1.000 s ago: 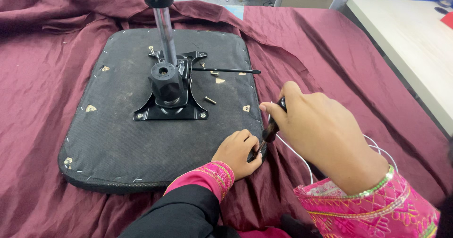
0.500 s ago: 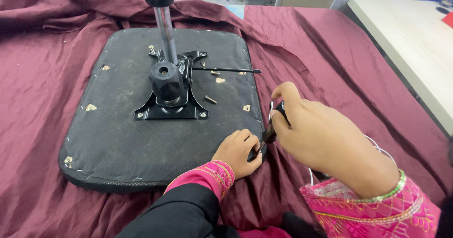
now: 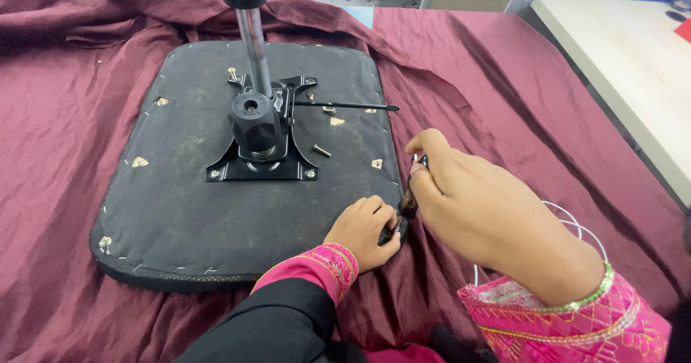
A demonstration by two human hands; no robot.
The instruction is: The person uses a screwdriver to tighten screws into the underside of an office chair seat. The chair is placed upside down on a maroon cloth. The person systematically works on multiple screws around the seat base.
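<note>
An upturned black seat pad (image 3: 180, 190) lies on maroon cloth (image 3: 504, 89), its long axis running from about 7 o'clock to 1 o'clock, the underside facing up. At its middle sits a black mounting plate (image 3: 263, 165) with a chrome post (image 3: 253, 46) rising toward 12 o'clock out of view. A thin black lever rod (image 3: 345, 106) sticks out from the plate toward 3 o'clock, nearly level. A small loose bolt (image 3: 322, 150) lies on the pad just at 4 o'clock of the plate.

The left hand (image 3: 363, 230) curls tight over the pad's near right corner, at 5 o'clock of the plate, fingers pinching something small and dark against the edge. The right hand (image 3: 475, 208) is closed around a dark-handled tool (image 3: 410, 201), which stands nearly upright, tip down, meeting that same corner just beside the left fingers.

A white cable (image 3: 576, 226) loops on the cloth behind the right wrist. Open cloth spreads wide at 9 o'clock and 2 o'clock; a pale tabletop (image 3: 633, 53) borders the far right.
</note>
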